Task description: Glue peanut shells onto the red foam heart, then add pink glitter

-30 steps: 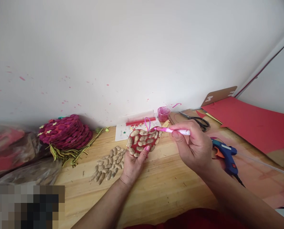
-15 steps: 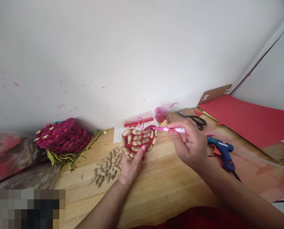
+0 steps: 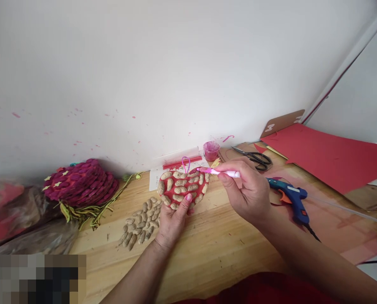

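Observation:
My left hand (image 3: 172, 219) grips the lower edge of a red heart-shaped piece (image 3: 182, 188) covered with several glued peanut shells and topped by a pink loop. It holds the piece up over the wooden table (image 3: 213, 249). My right hand (image 3: 248, 192) pinches a pink and white brush (image 3: 221, 172), whose tip touches the piece's upper right edge. A pile of loose peanut shells (image 3: 142, 220) lies on the table just left of my left hand.
A small jar of pink paint (image 3: 211, 150) stands by the wall, with black scissors (image 3: 254, 158) to its right. A blue glue gun (image 3: 291, 201) lies right of my right hand. Red paper sheets (image 3: 330, 158) cover the right side. A purple scaled craft (image 3: 80, 181) sits at left.
Both hands and the peanut-covered piece drifted slightly left in view, and the piece tilted to show more of its face. The brush tip stays at its upper right edge.

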